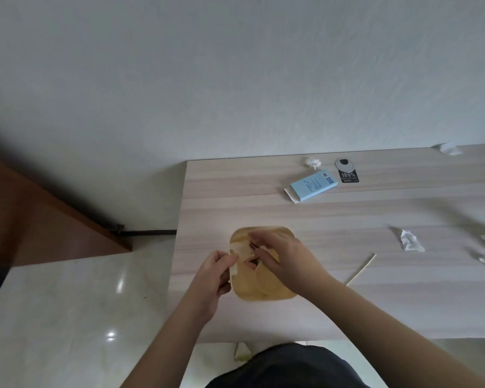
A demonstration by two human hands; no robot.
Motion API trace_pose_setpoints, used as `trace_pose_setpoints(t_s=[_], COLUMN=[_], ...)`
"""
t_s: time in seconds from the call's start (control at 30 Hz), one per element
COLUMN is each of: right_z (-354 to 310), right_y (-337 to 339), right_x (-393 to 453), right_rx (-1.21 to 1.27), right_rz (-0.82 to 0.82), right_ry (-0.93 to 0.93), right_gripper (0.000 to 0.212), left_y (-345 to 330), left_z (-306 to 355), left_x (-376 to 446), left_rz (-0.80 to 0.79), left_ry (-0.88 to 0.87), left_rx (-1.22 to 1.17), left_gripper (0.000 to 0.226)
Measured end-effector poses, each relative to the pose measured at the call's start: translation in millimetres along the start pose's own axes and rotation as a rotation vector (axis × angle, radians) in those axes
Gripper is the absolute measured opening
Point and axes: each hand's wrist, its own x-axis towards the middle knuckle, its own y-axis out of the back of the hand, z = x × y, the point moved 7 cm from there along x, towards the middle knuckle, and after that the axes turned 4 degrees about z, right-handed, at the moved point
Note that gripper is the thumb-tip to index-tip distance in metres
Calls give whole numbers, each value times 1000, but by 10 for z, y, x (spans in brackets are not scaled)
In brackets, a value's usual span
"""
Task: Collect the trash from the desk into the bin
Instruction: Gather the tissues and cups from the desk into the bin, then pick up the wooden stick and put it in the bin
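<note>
The left hand (212,271) pinched a pale wrapper (233,263) at the near-left rim of the yellow tray (263,291). The right hand (280,253), fingers loosely spread, reached into the scraps beneath its fingertips; whether it gripped anything could not be told. A wooden stick (361,268) lay right of those fingers on the desk (347,312).

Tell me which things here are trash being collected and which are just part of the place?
Trash: tan tray under both hands, blue box, wooden stick, crumpled tissues.

Just there: desk, round metal cable cap, wall, tiled floor.
</note>
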Motion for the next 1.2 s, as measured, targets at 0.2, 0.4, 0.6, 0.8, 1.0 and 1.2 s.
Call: trace_pose_setpoints(t_s=[0.2, 0.4, 0.6, 0.8, 1.0, 1.2], right_z=[-36, 350, 971, 1530, 1976, 2643], right_y=[162, 505, 719, 761, 763, 629], right_x=[-113, -325, -715, -1058, -1126, -1270], right_rx=[-35, -31, -97, -127, -69, 83], right_rz=[157, 325, 368, 332, 277, 209], right_ry=[-25, -201, -457, -612, -680, -898], right_gripper=[24, 26, 22, 20, 19, 14], left_y=[261, 450, 498, 281, -124, -695], left_z=[-71, 33, 78, 185, 191, 150], left_x=[-85, 24, 181, 306, 331, 399], left_rz=[3, -12, -39, -87, -89, -100], left_ry=[34, 29, 26, 8, 11, 12], left_rx=[-6, -26, -22, 3, 25, 73], left_gripper=[41, 47, 46, 45, 37, 23])
